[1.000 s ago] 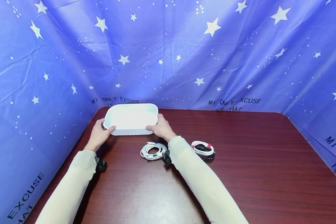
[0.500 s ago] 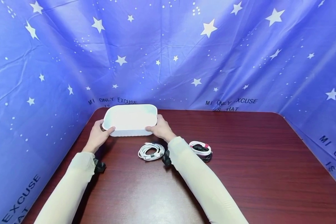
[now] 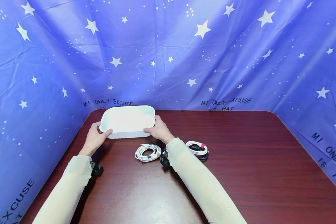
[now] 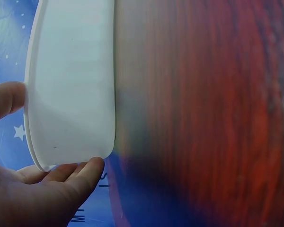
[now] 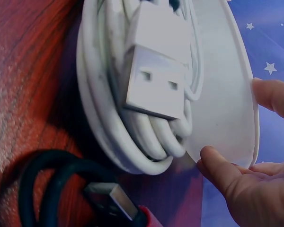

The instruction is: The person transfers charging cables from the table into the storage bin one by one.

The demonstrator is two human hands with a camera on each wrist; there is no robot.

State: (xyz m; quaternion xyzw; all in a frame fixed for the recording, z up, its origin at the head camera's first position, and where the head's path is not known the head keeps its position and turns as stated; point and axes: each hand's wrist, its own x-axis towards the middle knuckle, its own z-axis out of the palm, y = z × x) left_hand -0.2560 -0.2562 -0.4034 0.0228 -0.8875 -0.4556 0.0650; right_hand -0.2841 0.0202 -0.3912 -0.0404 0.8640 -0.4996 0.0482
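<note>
Both hands hold a white plastic bin [image 3: 127, 119] with rounded corners near the table's back left. My left hand [image 3: 93, 138] grips its left end, thumb at the rim and fingers against the end wall, as the left wrist view also shows. At the opposite end my right hand [image 3: 159, 130] grips it the same way. The bin's inside looks bare white. Just in front of it lies a coiled white USB cable [image 3: 147, 153], whose metal plug [image 5: 154, 85] looms large in the right wrist view. Right of that coil, partly behind the right sleeve, is another white cable coil [image 3: 196, 147] with a red tie.
Under the red-tied coil lies a black cable [image 3: 205, 156]; its dark loops [image 5: 38, 189] show in the right wrist view. The reddish-brown wooden table [image 3: 240, 174] stretches away to the right. A blue curtain [image 3: 168, 46] with white stars hangs around the back and sides.
The head view has swung slightly, so the whole scene slides left. The bin has come a little lower and nearer to the white coil, both hands keeping their grip on it.
</note>
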